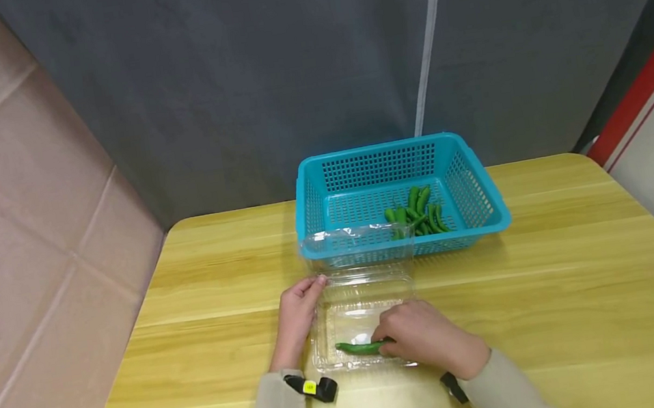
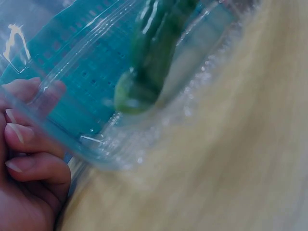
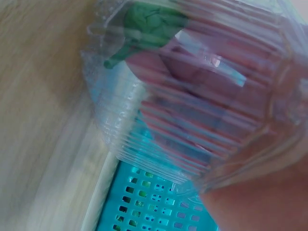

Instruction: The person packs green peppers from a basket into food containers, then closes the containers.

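Observation:
A clear plastic clamshell box (image 1: 357, 283) lies open on the wooden table (image 1: 562, 297), its lid (image 1: 356, 238) tilted up against a blue basket. My right hand (image 1: 421, 336) is inside the tray and holds a green pepper (image 1: 360, 347) at its stem end, low in the tray. My left hand (image 1: 299, 314) grips the tray's left edge, fingers (image 2: 29, 139) curled on the rim. The left wrist view shows the pepper (image 2: 144, 82) through the clear plastic (image 2: 91, 139). In the right wrist view the pepper's stem (image 3: 144, 24) shows behind the ribbed plastic wall (image 3: 159, 144).
A blue perforated basket (image 1: 460, 176) stands behind the box with several green peppers (image 1: 418, 213) in its right half. A grey curtain hangs behind the table and a brown panel closes the left side. Bare tabletop extends left and right of the box.

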A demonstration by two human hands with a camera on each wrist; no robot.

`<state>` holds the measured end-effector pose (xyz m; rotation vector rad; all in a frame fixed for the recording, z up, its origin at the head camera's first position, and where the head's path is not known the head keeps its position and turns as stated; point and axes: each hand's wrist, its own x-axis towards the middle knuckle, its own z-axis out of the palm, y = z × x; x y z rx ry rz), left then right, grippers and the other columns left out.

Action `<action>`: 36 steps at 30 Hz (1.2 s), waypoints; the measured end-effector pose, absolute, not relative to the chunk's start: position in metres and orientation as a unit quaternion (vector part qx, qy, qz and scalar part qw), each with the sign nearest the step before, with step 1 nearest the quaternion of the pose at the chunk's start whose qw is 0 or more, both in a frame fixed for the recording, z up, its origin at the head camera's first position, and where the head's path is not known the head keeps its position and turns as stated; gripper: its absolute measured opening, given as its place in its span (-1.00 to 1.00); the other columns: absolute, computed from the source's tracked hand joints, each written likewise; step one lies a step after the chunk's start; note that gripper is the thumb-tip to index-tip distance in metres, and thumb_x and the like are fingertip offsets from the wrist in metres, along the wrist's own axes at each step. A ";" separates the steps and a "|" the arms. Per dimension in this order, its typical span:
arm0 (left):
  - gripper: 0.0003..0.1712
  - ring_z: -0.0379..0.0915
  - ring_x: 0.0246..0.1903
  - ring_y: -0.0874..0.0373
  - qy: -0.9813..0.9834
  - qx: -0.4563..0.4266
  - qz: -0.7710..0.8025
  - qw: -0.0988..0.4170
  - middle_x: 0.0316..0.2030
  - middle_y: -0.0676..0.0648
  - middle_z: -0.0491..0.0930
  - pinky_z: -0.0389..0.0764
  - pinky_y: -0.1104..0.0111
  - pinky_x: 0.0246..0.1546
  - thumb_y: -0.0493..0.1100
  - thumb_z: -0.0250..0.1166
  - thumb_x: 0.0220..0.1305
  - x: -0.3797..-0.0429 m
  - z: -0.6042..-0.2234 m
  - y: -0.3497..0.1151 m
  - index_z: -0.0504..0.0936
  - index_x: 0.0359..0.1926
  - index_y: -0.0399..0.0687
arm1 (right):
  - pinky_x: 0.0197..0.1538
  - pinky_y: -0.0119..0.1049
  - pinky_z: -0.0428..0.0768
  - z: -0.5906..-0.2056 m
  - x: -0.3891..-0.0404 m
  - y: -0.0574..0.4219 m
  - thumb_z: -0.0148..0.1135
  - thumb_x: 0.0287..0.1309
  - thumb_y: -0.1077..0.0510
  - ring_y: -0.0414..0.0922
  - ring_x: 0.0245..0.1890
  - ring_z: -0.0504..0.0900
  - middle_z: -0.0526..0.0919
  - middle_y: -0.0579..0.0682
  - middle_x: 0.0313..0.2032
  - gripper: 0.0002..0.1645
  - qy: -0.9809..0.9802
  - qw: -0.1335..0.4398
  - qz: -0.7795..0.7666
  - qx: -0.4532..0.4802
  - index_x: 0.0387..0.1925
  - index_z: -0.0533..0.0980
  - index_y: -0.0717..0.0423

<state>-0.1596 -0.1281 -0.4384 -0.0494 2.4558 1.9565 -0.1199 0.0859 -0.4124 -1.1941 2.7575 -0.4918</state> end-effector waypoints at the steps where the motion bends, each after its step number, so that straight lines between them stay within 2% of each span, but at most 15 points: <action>1: -0.74 0.07 -0.85 0.33 0.781 -0.015 0.624 0.001 -0.74 -0.05 0.31 0.15 0.55 -0.88 0.01 0.15 0.22 -0.160 -0.439 -0.128 0.65 -0.28 -0.05 | -0.45 -0.40 0.39 -0.412 -0.120 0.086 0.32 -0.07 0.05 -0.44 -0.61 0.36 0.46 -0.38 -0.60 -0.97 0.904 0.048 -0.160 -0.394 -0.49 0.65 -0.16; 15: -0.73 0.05 -0.89 0.32 0.773 -0.014 0.635 0.000 -0.81 0.07 0.23 0.12 0.50 -0.88 0.02 0.16 0.21 -0.161 -0.444 -0.129 0.65 -0.30 -0.04 | -0.38 -0.34 0.41 -0.412 -0.118 0.088 0.23 0.04 0.05 -0.44 -0.56 0.41 0.47 -0.38 -0.57 -0.90 0.897 0.036 -0.152 -0.414 -0.50 0.63 -0.21; 24: -0.74 0.06 -0.88 0.33 0.776 -0.017 0.630 -0.002 -0.80 0.06 0.25 0.13 0.51 -0.88 0.01 0.16 0.21 -0.161 -0.440 -0.128 0.65 -0.31 -0.05 | -0.38 -0.37 0.38 -0.412 -0.119 0.087 0.26 -0.01 -0.02 -0.46 -0.57 0.38 0.47 -0.42 -0.57 -0.93 0.900 0.055 -0.154 -0.404 -0.54 0.61 -0.23; 36: -0.74 0.07 -0.89 0.32 0.773 -0.022 0.634 0.005 -0.80 0.07 0.24 0.14 0.52 -0.89 0.00 0.16 0.21 -0.160 -0.442 -0.129 0.65 -0.29 -0.06 | -0.26 -0.27 0.46 -0.410 -0.120 0.085 0.16 0.09 -0.04 -0.43 -0.48 0.49 0.58 -0.39 -0.45 -0.85 0.903 0.071 -0.176 -0.385 -0.37 0.64 -0.19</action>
